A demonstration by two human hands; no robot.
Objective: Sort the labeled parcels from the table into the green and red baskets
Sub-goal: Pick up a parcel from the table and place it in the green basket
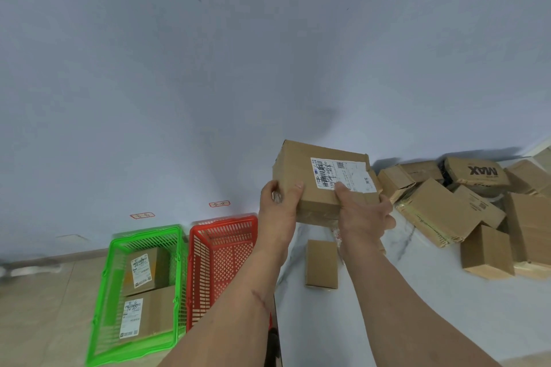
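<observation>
**A:** How far along are you with the sorting?

**B:** Early, I'd judge. Your green basket on the floor holds two labelled parcels: the rear parcel and the front parcel, both label-up. Your red basket just beside it shows nothing inside, though your left forearm covers part of it.

**A:** And the one in hand?

**B:** You hold a cardboard parcel up in the air, above the left end of the worktop, with its white label facing you. Your left hand grips its near left corner, thumb on top and fingers wrapped round the side. Your right hand clamps the near edge, thumb pressed on the label's lower border. It looks like you are reading it, so this one isn't placed yet.

**A:** What's left?

**B:** Most of the work. A small box lies on the worktop below your hands, no label showing on its top face. To your right sits a pile of parcels, stacked and leaning on each other, one printed "MAX". Two handwritten tags on the wall stand above the baskets; I can't read them, so I can't tell which basket this parcel belongs in.
</observation>
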